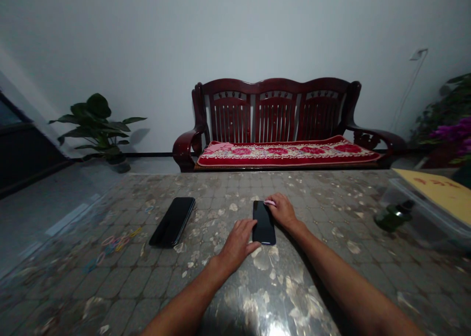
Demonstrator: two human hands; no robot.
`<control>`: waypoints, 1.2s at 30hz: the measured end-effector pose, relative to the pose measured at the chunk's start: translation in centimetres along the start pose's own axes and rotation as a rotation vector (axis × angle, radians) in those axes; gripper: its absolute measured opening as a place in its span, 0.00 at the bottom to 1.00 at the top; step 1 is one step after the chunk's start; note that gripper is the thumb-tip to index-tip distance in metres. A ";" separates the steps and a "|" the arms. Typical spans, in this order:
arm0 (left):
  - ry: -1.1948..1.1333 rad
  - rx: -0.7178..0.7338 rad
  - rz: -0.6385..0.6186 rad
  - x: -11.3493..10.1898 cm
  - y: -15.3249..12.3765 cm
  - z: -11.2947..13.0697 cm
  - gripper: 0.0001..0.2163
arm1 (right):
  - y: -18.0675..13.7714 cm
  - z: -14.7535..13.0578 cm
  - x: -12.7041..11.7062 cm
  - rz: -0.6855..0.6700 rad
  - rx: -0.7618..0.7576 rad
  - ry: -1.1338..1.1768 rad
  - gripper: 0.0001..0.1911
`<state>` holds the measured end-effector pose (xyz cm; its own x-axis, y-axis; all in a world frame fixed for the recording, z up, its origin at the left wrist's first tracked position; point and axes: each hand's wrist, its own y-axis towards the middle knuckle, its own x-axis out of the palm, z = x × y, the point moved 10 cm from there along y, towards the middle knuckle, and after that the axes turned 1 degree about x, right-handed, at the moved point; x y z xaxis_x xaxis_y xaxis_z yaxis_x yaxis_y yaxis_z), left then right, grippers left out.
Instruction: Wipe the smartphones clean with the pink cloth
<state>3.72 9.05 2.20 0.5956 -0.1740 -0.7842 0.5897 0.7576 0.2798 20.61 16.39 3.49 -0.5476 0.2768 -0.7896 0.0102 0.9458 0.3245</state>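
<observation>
A black smartphone lies flat on the patterned tabletop in front of me, its dark screen facing up. My left hand rests at its left side, fingertips at the long edge and thumb stretched out near the lower left corner. At the upper right corner, my right hand pinches a small pale pink object, whose kind I cannot make out, against the phone's top. A second, larger black phone or tablet-like device lies apart, to the left of my left hand.
Several coloured rubber bands are scattered at the left. To the right stand a dark green bottle and a clear plastic box with a yellow paper item on top. A wooden bench is behind the table.
</observation>
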 end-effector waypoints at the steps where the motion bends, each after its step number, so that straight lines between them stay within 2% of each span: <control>1: -0.006 -0.004 0.004 0.0 0.0 -0.1 0.26 | -0.4 -0.5 -0.1 -0.017 -0.026 -0.034 0.08; 6: -0.037 -0.011 0.016 0.0 -0.1 -0.1 0.25 | -1.8 -2.9 0.1 -0.129 -0.172 -0.078 0.10; 13: -0.059 -0.025 0.071 -0.4 -0.1 -0.3 0.24 | 0.1 -1.5 0.0 -0.124 0.014 -0.191 0.10; 19: -0.073 -0.066 0.072 -0.2 0.0 -0.9 0.25 | -0.3 -2.7 0.4 -0.165 -0.047 -0.210 0.11; 25: -0.093 -0.121 0.038 -0.1 0.0 -1.3 0.26 | 0.6 -2.0 -0.3 -0.169 0.068 -0.244 0.11; 31: -0.181 -0.068 -0.053 -0.7 0.5 -1.2 0.28 | 0.6 -3.4 0.7 -0.260 -0.017 -0.290 0.11; 36: -0.090 -0.078 -0.066 -1.1 1.0 -1.8 0.31 | 1.9 -3.3 0.8 -0.228 0.002 -0.353 0.12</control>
<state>2.65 11.11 2.36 0.6056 -0.2784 -0.7455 0.5873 0.7884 0.1828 17.45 17.83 5.15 -0.2157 0.1015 -0.9712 -0.0756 0.9899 0.1202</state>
